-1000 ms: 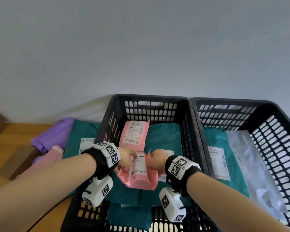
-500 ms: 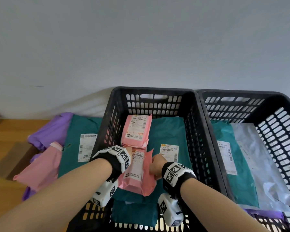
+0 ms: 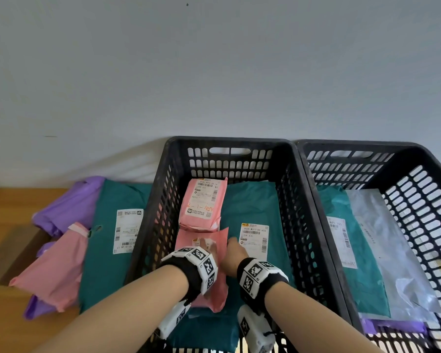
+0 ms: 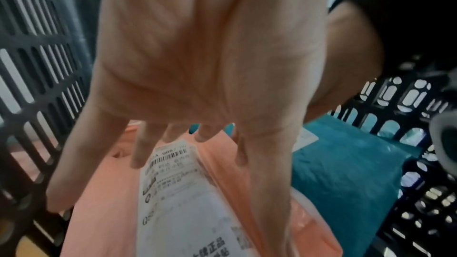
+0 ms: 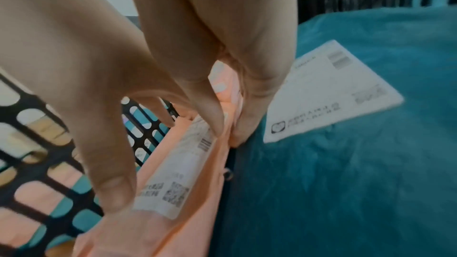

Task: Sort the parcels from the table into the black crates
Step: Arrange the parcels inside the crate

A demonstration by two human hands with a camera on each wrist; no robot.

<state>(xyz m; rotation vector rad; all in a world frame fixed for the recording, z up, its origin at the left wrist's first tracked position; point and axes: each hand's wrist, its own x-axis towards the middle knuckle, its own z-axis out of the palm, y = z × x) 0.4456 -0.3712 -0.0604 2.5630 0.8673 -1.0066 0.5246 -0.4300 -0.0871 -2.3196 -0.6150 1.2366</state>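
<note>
A pink parcel [image 3: 215, 291] with a white label lies in the left black crate [image 3: 229, 141], on top of a teal parcel [image 3: 250, 207]. My left hand [image 3: 210, 250] is over it with the fingers [image 4: 138, 153] straight and spread above the label, gripping nothing. My right hand [image 3: 233, 253] pinches the same pink parcel's [image 5: 188, 212] right edge between its fingertips [image 5: 215, 124]. A second pink parcel [image 3: 201, 202] lies further back in the same crate.
The right black crate [image 3: 367, 146] holds a teal parcel [image 3: 357, 276] and a clear plastic one [image 3: 392, 250]. On the wooden table [image 3: 8, 207], left of the crates, lie a teal parcel [image 3: 107, 225], a purple one [image 3: 74, 202] and a pink one [image 3: 54, 268].
The pink parcel has gone from held up between both hands to lying lower and flatter in the left crate. My left hand has let go and spread its fingers.
</note>
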